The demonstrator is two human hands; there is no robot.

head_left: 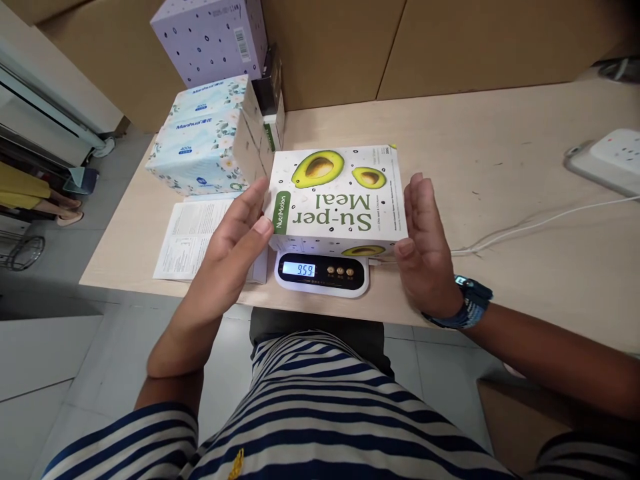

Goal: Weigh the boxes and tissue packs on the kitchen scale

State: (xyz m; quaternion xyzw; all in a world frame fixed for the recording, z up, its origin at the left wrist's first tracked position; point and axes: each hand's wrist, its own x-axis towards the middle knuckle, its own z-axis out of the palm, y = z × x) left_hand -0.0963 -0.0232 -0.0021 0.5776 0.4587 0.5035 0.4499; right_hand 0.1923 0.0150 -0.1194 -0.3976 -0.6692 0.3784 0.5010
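Note:
A white box [340, 190] printed with avocados and "Su-per Meal" lies over a small digital scale [323, 288], its lettering upside down to me. The box hides the scale's weighing plate. Digits that look like 959 glow on the scale's display, though a decimal point is hard to make out. Against the box's left side is my left hand [235, 240], fingers and thumb at its edge. My right hand [425, 243] stands along the opposite side, fingers straight and thumb at the near corner. Between them, the two hands hold the box.
Tissue packs [200, 147] stand at the back left, below a lilac box [210, 40]. A printed white box [183, 233] lies beside my left forearm. A power strip [613, 157] sits far right, and a white cable [525, 227] crosses the table [480, 140]. Cardboard [340, 47] lines the back.

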